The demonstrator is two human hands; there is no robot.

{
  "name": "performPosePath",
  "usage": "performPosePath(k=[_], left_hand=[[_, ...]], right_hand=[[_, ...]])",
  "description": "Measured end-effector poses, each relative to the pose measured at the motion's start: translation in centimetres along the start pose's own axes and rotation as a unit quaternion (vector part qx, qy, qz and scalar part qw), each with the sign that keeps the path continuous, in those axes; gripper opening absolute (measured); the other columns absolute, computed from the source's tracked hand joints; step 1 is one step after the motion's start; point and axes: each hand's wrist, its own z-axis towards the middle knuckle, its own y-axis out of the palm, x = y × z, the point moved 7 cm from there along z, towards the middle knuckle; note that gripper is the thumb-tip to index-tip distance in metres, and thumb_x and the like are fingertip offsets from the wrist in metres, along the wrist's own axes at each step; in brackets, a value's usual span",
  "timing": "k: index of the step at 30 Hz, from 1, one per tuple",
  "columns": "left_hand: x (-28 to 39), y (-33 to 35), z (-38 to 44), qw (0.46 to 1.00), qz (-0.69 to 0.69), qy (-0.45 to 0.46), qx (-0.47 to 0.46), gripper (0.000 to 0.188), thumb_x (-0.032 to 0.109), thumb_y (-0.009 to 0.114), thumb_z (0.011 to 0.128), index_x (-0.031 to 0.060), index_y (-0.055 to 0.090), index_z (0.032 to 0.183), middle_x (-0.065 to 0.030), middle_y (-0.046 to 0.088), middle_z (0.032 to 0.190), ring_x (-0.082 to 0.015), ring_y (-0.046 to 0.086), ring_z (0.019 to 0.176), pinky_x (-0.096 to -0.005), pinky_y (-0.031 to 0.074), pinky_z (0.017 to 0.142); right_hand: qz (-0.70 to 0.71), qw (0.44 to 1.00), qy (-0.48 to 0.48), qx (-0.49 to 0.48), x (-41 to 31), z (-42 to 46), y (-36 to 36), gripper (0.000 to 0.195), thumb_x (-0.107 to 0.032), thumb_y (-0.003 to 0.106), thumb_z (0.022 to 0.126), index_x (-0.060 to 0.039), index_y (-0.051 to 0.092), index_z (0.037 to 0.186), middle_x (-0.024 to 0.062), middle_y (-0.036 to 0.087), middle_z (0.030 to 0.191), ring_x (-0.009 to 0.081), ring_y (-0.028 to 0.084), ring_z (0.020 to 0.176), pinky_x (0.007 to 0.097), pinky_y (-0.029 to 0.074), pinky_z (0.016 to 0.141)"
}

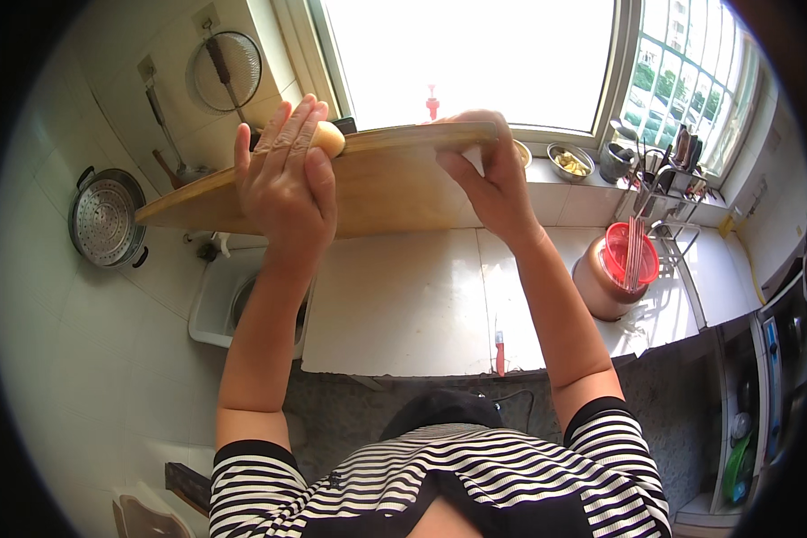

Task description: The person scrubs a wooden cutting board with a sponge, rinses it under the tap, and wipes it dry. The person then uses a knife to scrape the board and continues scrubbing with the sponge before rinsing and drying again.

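A large wooden board (397, 188) is held up on edge above the white counter, its top rim sloping down to the left. My right hand (494, 175) grips the board's right end, thumb on the near face and fingers over the rim. At the board's upper edge, my left hand (286, 175) has its fingers extended over a rounded pale-yellow object (328, 140), held against the rim. Most of that object is hidden, so its exact kind is unclear. A small red-handled tool (500, 356) lies near the counter's front edge.
A white basin (205, 316) stands left of the counter (390, 302). At right are a brown jar (595, 282) with a red plastic basket (625, 249) and a utensil rack (672, 181). The sill holds a metal bowl (570, 163) of yellowish pieces. A steamer tray (104, 218) hangs left.
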Motion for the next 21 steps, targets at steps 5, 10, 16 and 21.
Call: performPosePath(k=[5,10,16,21], left_hand=[[0.2,-0.3,-0.5,1.000,-0.009,0.011,0.022,0.039,0.025,0.037,0.102,0.0100,0.072,0.114,-0.0018,0.070,0.119,-0.0212,0.059,0.121,-0.0446,0.031,0.113],[5.3,0.3,1.1,0.997,-0.051,0.041,-0.035,0.033,0.018,0.043,0.100,0.0066,0.068,0.118,-0.0077,0.069,0.120,-0.0243,0.061,0.120,-0.0471,0.033,0.112],[10.4,1.3,2.4,0.983,-0.076,0.151,-0.078,0.034,0.021,0.048,0.098,0.0095,0.064,0.126,-0.0059,0.064,0.130,-0.0210,0.055,0.127,-0.0491,0.028,0.115],[1.0,-1.3,-0.4,0.992,0.027,0.089,-0.083,0.036,0.020,0.043,0.102,0.0068,0.063,0.128,-0.0056,0.061,0.134,-0.0270,0.049,0.133,-0.0527,0.022,0.116]], right_hand=[[-0.040,0.994,0.074,-0.074,0.9,-0.9,-0.9,0.028,-0.004,0.070,0.086,-0.0058,0.056,0.109,0.0022,0.062,0.098,0.0122,0.057,0.092,0.0282,0.044,0.088],[-0.124,0.990,0.043,-0.057,0.7,-1.5,-0.5,0.032,-0.010,0.071,0.083,-0.0045,0.056,0.111,0.0117,0.066,0.099,0.0249,0.064,0.091,0.0345,0.049,0.082],[-0.184,0.982,-0.001,-0.047,-0.8,-1.9,-1.1,0.031,-0.007,0.069,0.083,-0.0020,0.056,0.110,0.0134,0.069,0.094,0.0258,0.066,0.084,0.0345,0.051,0.074],[-0.140,0.988,0.051,-0.044,0.3,-2.2,-2.6,0.028,-0.005,0.073,0.084,-0.0023,0.055,0.106,0.0080,0.067,0.092,0.0170,0.062,0.083,0.0293,0.049,0.074]])
